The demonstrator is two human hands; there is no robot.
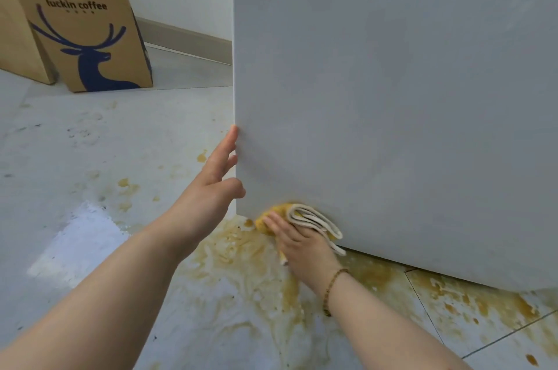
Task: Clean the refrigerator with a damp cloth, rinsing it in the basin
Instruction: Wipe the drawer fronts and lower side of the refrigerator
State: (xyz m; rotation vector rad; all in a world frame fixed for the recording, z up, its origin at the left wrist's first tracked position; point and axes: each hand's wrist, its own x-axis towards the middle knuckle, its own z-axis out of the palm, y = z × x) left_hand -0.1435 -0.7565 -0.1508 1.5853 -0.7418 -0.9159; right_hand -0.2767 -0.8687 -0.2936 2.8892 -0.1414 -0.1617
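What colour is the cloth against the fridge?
The cloth is cream-white, stained yellow at its left end; head view.

Two bare arms, with the left hand [211, 188] and right hand [302, 244] bare too, forearms uncovered as far as the view shows. The right wrist wears a thin beaded bracelet [332, 289]. It is a single strand of small round brown beads, sitting loose just behind the hand.
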